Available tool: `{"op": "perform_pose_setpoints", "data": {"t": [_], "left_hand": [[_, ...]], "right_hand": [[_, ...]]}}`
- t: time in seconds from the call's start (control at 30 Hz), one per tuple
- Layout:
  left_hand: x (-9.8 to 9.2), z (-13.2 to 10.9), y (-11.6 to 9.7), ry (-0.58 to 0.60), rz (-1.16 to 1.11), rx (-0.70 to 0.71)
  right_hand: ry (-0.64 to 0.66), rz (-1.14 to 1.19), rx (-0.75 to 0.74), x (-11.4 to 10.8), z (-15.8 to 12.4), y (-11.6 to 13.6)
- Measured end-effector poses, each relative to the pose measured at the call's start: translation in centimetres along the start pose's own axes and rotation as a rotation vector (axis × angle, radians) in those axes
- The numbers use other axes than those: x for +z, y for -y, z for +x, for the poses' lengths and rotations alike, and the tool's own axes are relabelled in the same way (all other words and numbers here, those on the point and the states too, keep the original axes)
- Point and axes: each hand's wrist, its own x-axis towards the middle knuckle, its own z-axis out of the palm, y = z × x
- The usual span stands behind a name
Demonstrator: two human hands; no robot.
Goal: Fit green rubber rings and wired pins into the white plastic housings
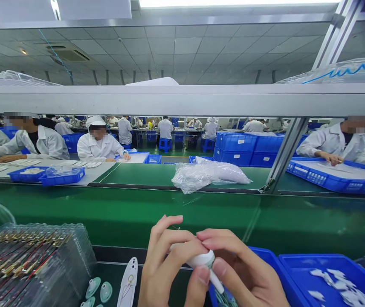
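Note:
A small white plastic part with a pale green rim (205,258) is held between my two hands, in front of the bench. My left hand (169,266) pinches it with thumb and curled fingers. From the other side my right hand (246,268) presses it with thumb and forefinger. A slim white stem (217,282) points down between the thumbs. Fingers cover much of the part, so its full shape is hidden. Left of my hands lie a long white shell (128,281) with a thin wire loop on it and several pale green caps (106,291).
Stacked clear trays (76,251) with wired boards stand at left. A blue bin (262,256) is behind my right hand; another blue bin (297,266) holds white pieces. Beyond runs a green conveyor belt (131,209). A plastic bag (208,175) lies past it, with co-workers opposite.

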Motion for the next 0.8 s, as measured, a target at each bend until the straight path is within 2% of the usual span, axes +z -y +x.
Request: {"op": "perform_pose_setpoints", "data": {"t": [0.1, 0.37, 0.6, 0.8], "left_hand": [[-0.2, 0.0, -0.3, 0.029, 0.010, -0.029], [-1.1, 0.4, -0.4, 0.080, 0.069, 0.136], [0.0, -0.2, -0.4, 0.124, -0.051, 0.062], [-0.1, -0.2, -0.6, 0.163, -0.081, 0.001]], "right_hand": [[0.097, 0.013, -0.084, -0.5, 0.3, 0.1], [0.123, 0.070, -0.133, -0.3, -0.3, 0.9], [0.106, -0.151, -0.268, -1.4, -0.5, 0.9], [0.151, -0.284, -0.334, -1.4, -0.3, 0.8]]}}
